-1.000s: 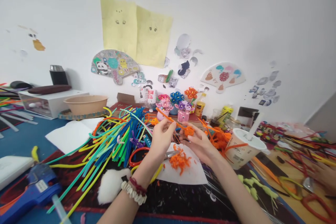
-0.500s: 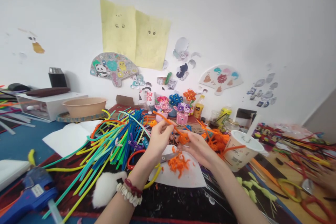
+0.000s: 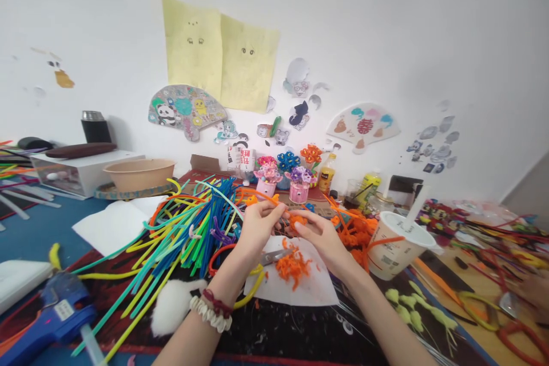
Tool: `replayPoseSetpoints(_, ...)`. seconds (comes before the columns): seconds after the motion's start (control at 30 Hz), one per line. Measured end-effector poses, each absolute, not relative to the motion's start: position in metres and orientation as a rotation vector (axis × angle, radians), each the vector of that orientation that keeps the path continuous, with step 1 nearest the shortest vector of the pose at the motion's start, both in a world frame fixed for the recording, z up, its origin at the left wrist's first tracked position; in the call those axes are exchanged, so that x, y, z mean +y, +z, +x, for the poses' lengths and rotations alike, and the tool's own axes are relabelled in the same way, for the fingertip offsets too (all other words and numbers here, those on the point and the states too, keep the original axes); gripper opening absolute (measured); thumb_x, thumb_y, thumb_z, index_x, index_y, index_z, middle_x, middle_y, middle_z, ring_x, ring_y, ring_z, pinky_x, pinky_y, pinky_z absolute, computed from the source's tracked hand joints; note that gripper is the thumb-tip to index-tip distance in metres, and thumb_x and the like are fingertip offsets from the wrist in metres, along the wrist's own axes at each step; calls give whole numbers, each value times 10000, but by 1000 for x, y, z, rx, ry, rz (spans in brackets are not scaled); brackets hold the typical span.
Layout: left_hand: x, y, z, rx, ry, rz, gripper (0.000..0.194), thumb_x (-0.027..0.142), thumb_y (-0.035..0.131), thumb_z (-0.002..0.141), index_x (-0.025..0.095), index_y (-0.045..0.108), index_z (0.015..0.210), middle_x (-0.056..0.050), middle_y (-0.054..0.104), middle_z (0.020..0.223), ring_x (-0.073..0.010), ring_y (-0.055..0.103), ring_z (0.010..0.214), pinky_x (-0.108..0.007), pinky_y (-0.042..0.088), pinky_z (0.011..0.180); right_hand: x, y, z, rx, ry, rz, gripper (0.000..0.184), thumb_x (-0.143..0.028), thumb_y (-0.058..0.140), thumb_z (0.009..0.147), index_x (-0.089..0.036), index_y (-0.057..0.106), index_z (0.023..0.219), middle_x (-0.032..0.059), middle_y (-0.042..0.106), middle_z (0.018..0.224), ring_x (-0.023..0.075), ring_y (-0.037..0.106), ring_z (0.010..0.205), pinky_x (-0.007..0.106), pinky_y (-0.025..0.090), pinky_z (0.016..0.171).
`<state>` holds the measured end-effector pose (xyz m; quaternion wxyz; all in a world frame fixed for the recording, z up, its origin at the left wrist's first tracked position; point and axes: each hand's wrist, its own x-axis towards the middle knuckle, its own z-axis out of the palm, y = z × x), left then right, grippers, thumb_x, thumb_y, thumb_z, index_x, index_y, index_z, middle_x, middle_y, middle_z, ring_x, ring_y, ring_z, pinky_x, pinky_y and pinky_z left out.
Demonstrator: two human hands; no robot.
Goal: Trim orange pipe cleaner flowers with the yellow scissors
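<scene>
My left hand (image 3: 262, 223), with a scrunchie and a dark red band at its wrist, pinches an orange pipe cleaner (image 3: 271, 198) whose free end points up and left. My right hand (image 3: 315, 233) has its fingers closed around a small bundled orange pipe-cleaner piece (image 3: 297, 219); the strand seems to run into it. Both hands are close together above a white paper sheet (image 3: 300, 291). Orange fuzzy clippings (image 3: 294, 266) lie on that sheet beside scissors (image 3: 274, 256), whose handles are partly hidden by my left forearm.
Many pipe cleaners (image 3: 206, 229) spread at left, near white stuffing (image 3: 174, 306) and a blue glue gun (image 3: 64, 311). A lidded cup (image 3: 392, 246) with a straw stands right of my right hand, by an orange pipe-cleaner pile (image 3: 354, 229). Another person's hand (image 3: 536, 291) is at the right edge.
The orange strand at my left hand has swung lower and flatter. My right fingers have curled further over the orange piece. Scissors and clippings stay where they were.
</scene>
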<state>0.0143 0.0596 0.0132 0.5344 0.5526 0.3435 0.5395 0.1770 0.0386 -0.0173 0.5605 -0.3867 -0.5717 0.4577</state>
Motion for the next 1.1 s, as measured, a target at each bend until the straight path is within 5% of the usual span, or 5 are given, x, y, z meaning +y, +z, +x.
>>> replayPoseSetpoints(0.27, 57, 18, 12, 767, 1271, 1334, 360, 503, 651, 699, 144, 668, 715, -32, 668, 692, -76, 460, 478, -194, 349, 433, 33, -14, 178, -1303, 1422, -765, 371, -392, 722, 784, -217, 684, 1109, 88, 704, 1077, 220, 708, 809, 449, 537, 826)
replayPoseSetpoints(0.43, 57, 18, 13, 763, 1260, 1302, 402, 550, 641, 700, 149, 654, 675, -25, 652, 639, -78, 470, 457, -196, 338, 415, 32, -13, 178, -1311, 1347, -833, 463, -320, 800, 709, -221, 649, 1136, 72, 723, 1008, 227, 716, 809, 460, 523, 857)
replayPoseSetpoints(0.63, 58, 16, 12, 781, 1250, 1196, 379, 511, 670, 694, 154, 599, 589, -6, 624, 571, -56, 444, 420, -186, 315, 407, 30, -12, 177, -1445, 1227, -782, 332, -305, 757, 756, -271, 619, 1056, 31, 673, 1070, 211, 664, 986, 401, 494, 923)
replayPoseSetpoints(1.1, 58, 10, 12, 751, 1105, 1024, 320, 428, 729, 663, 137, 607, 607, 9, 595, 552, -49, 461, 421, -187, 276, 416, 24, -5, 176, -1532, 1213, -662, 312, -310, 750, 763, -262, 579, 1019, 32, 639, 1014, 201, 660, 891, 353, 501, 813)
